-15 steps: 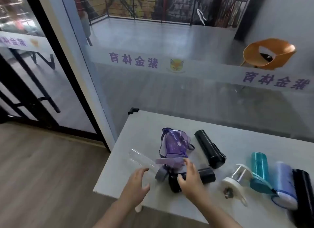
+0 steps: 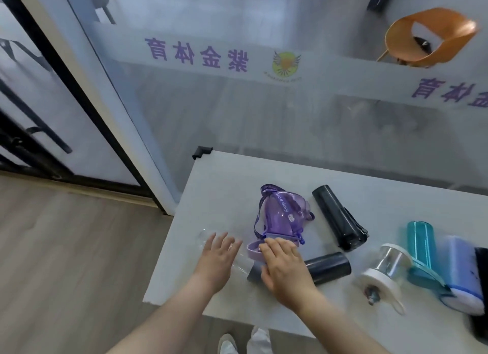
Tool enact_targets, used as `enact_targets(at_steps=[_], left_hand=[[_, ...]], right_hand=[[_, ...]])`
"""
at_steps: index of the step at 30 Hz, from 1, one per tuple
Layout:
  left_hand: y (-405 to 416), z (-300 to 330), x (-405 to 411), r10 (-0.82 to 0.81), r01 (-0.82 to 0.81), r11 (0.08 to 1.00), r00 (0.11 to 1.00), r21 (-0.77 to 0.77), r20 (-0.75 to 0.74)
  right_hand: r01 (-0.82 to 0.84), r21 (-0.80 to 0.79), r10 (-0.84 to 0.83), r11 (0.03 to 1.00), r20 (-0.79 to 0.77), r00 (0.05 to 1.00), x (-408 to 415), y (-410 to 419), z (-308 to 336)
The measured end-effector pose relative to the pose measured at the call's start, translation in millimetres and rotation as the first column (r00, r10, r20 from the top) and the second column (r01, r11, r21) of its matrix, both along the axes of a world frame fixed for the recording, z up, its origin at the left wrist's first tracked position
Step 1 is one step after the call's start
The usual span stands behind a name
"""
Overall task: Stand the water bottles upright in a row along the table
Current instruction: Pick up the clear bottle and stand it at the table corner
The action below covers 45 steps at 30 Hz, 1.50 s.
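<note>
Head view. All bottles lay on their sides on the table; none stood yet. The clear bottle lay at the near left corner, its long axis running from far-left down to near-right, the grey cap at the near-right end. The left hand rested flat on its body, fingers straight and spread, gripping nothing. The right hand lay just beside, over the cap end and the purple bottle's lid, fingers extended; whether it pinched anything could not be told. Both hands were directly over the clear bottle, the left nearer its base. Judged next: tip the base end down, cap up. The other bottles lay to the right, well apart from the hands
</note>
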State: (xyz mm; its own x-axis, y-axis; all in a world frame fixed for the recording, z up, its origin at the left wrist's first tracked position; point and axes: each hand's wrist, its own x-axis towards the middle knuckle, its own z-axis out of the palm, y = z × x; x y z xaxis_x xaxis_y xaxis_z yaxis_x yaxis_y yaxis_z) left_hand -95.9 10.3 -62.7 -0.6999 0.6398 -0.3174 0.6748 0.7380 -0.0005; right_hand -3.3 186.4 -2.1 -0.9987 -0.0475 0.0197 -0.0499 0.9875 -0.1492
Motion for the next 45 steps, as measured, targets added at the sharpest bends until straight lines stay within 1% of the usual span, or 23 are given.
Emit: enact_targets(at_steps=[1,3,6,8,9,11,13,15,17,20,22,24,26,27,29,31,34,36,40,43,45], left_hand=[[-1,-2,-1,0.007,-0.008,1.0,1.0,0.015,0.009],[-4,-1,-2,0.006,-0.006,0.994,1.0,0.106,-0.006],[-14,3,0,0.025,-0.02,0.97,1.0,0.243,-0.017],[-23,2,3,0.082,-0.085,0.927,0.996,0.365,0.024],[-27,3,3,0.123,-0.132,0.906,0.991,0.402,0.049],[-33,6,4,0.199,-0.229,0.877,0.973,0.423,0.113],[-39,8,7,0.248,-0.298,0.848,0.954,0.438,0.168],[-42,10,10,0.301,-0.368,0.797,0.929,0.479,0.213],[-43,12,12,0.356,-0.447,0.725,0.894,0.523,0.271],[-42,15,8,0.411,-0.565,0.603,0.825,0.563,0.388],[-39,16,1,0.439,-0.617,0.534,0.787,0.578,0.434],[-37,17,-9,0.484,-0.637,0.51,0.768,0.578,0.419],[-34,18,-27,0.523,-0.635,0.527,0.766,0.565,0.373],[-32,19,-38,0.528,-0.645,0.521,0.758,0.559,0.384],[-26,22,-60,0.511,-0.68,0.471,0.729,0.561,0.455],[-20,22,-82,0.478,-0.697,0.423,0.714,0.579,0.511],[-11,21,-111,0.435,-0.716,0.358,0.696,0.599,0.571],[-6,20,-132,0.398,-0.735,0.316,0.677,0.6,0.619],[2,19,-179,0.354,-0.72,0.328,0.694,0.612,0.626],[8,11,-212,0.32,-0.738,0.322,0.675,0.593,0.665],[11,4,-230,0.326,-0.755,0.326,0.655,0.569,0.682]], right_hand=[[0.004,-0.027,-0.004,1.0,0.003,1.0,-2,0,0],[-0.029,-0.063,0.031,0.998,0.02,0.999,-7,0,1],[-0.092,-0.066,0.097,0.994,0.072,0.993,-14,0,2],[-0.166,-0.044,0.171,0.985,0.149,0.974,-20,0,4],[-0.198,-0.042,0.203,0.979,0.182,0.962,-24,0,4],[-0.237,-0.06,0.245,0.97,0.222,0.944,-32,1,3],[-0.281,-0.067,0.289,0.957,0.225,0.931,-41,-1,4],[-0.333,-0.083,0.343,0.939,0.204,0.917,-50,-5,8],[-0.341,-0.183,0.369,0.922,0.147,0.918,-56,-10,13],[-0.242,-0.423,0.321,0.873,0.127,0.939,-69,-19,26],[-0.19,-0.502,0.284,0.844,0.116,0.952,-84,-24,33],[-0.198,-0.503,0.276,0.841,0.084,0.957,-101,-27,38],[-0.227,-0.479,0.283,0.848,0.046,0.958,-119,-30,42],[-0.235,-0.472,0.282,0.85,0.029,0.959,-128,-33,43],[-0.227,-0.481,0.266,0.847,0.013,0.964,-146,-38,43],[-0.168,-0.531,0.216,0.831,0.029,0.976,-164,-41,41],[-0.021,-0.612,0.112,0.79,0.11,0.988,-189,-40,32],[0.051,-0.613,0.058,0.788,0.157,0.986,-205,-37,26],[0.099,-0.601,-0.015,0.793,0.143,0.99,-247,-31,19],[0.14,-0.607,-0.078,0.782,0.128,0.989,-278,-23,17],[0.151,-0.608,-0.097,0.78,0.121,0.988,-296,-18,16]])
